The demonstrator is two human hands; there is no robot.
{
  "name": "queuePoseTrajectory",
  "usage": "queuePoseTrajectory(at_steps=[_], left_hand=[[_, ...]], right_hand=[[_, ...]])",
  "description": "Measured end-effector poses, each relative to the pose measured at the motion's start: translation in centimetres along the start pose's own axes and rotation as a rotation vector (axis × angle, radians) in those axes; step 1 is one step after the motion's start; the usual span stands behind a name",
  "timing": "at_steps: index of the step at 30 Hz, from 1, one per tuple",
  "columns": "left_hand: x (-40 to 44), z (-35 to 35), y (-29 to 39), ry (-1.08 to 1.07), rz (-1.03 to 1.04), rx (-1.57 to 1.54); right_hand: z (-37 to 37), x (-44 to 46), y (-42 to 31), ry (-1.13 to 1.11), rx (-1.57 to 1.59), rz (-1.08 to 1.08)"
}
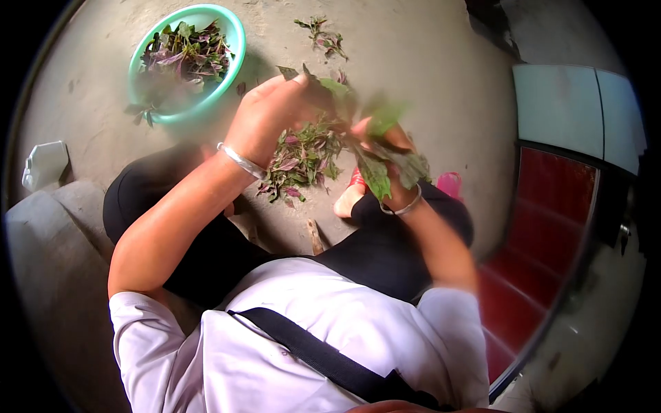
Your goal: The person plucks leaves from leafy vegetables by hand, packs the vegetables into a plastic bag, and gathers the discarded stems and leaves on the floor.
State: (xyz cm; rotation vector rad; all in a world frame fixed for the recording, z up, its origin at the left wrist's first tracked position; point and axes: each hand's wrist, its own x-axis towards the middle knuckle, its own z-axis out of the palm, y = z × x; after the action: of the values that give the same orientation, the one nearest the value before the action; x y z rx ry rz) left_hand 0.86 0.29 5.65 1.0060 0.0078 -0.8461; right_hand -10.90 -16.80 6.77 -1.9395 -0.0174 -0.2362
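Observation:
Both of my hands are raised over a loose pile of green and purple leaves (299, 162) on the floor. My left hand (272, 107), above a silver bracelet, has its fingers closed on leafy greens at their left end. Facing it, my right hand (389, 148) grips the bunch of leafy stems (375, 172), whose large green leaves hang over the palm and wrist. The upper leaves and the fingertips are blurred, so the exact hold of each finger is hidden.
A turquoise basin (237, 51) with purple-green leaves stands at the upper left. A small sprig (323, 36) lies on the floor beyond my hands. My bent legs and a foot in a red-strapped sandal (350, 196) are below. Red tiles (544, 213) line the right side.

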Motion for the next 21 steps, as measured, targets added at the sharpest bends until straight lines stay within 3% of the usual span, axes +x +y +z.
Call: queuePoseTrajectory(at_steps=[1,3,8,10,21], left_hand=[[0.1,-0.1,0.0,-0.009,-0.005,0.0],[0.1,0.3,0.1,0.01,-0.007,0.032],[-0.4,0.7,-0.1,-0.226,-0.116,0.22],[-0.7,1.2,0.4,-0.319,-0.202,0.355],[-1.0,1.2,-0.2,-0.307,-0.1,0.313]], right_hand=[[0.0,0.0,-0.5,-0.01,-0.071,0.084],[0.3,-0.2,-0.5,0.04,-0.035,0.019],[-0.3,0.1,-0.6,0.064,-0.383,-0.17],[-0.2,0.3,-0.7,0.104,-0.353,-0.214],[0.2,0.2,0.0,0.15,-0.203,-0.004]])
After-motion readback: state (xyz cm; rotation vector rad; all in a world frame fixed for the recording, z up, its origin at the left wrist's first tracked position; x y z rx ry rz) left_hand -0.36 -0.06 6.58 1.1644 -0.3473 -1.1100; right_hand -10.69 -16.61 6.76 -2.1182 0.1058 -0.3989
